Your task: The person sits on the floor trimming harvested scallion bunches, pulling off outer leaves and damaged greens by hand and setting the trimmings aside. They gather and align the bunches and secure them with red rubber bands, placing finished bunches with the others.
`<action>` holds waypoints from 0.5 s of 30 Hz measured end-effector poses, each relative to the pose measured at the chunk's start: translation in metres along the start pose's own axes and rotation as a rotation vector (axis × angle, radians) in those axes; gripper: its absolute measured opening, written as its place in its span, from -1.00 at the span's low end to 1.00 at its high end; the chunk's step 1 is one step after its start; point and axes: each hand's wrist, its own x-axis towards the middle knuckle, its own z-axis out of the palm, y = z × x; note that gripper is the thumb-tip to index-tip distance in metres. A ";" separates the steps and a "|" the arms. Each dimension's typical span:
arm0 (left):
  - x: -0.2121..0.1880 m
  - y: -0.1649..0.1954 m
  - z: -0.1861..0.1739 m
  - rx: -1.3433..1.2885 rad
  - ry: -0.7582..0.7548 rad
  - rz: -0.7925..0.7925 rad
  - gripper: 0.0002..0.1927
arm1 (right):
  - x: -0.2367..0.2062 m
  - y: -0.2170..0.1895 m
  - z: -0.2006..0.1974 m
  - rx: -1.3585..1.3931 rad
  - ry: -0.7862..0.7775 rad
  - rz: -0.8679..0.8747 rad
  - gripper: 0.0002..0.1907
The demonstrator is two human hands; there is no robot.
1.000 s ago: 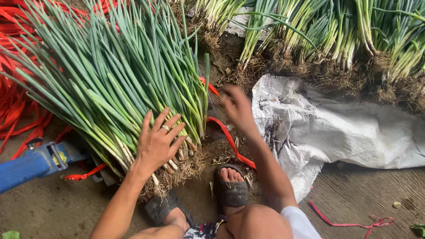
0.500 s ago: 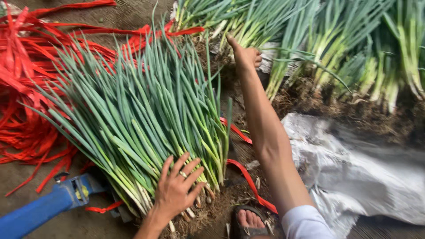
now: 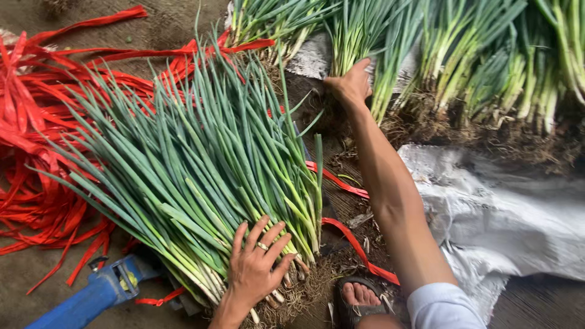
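**Left hand pins the onion bundle, right hand reaches the far row**

Head view: The left hand (image 3: 259,268) lies flat, fingers spread, a ring on one finger, pressing the root end of a big bundle of green onions (image 3: 201,170) that lies on the ground, leaves fanning toward the upper left. Its grip is open and closes on nothing. The right hand (image 3: 350,85) is stretched out to the row of green onions (image 3: 463,67) along the far side, fingers curled at the stalk bases of one clump; whether they have closed on a stalk cannot be told. A grey-white sack (image 3: 506,219), crumpled and unmarked, lies on the right. Red plastic straps (image 3: 42,152) are heaped on the left, and one red strap (image 3: 353,234) runs under the bundle's root end. A blue tool (image 3: 91,298) lies at the lower left. A sandalled foot (image 3: 359,295) shows at the bottom edge.

Against half a second ago, the left hand has stayed on the roots, while the right hand sits at the same clump, now lower among the stalks.
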 end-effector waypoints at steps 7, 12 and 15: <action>0.001 0.011 -0.011 0.034 0.014 0.016 -0.60 | -0.027 0.150 -0.095 0.747 -0.526 -0.254 -0.37; 0.000 0.034 -0.026 0.111 0.049 0.005 -0.64 | -0.144 0.339 -0.167 0.846 -0.453 -0.063 -0.29; -0.004 0.051 -0.033 0.127 0.029 0.009 -0.63 | -0.194 0.429 -0.167 0.927 -0.376 0.092 -0.22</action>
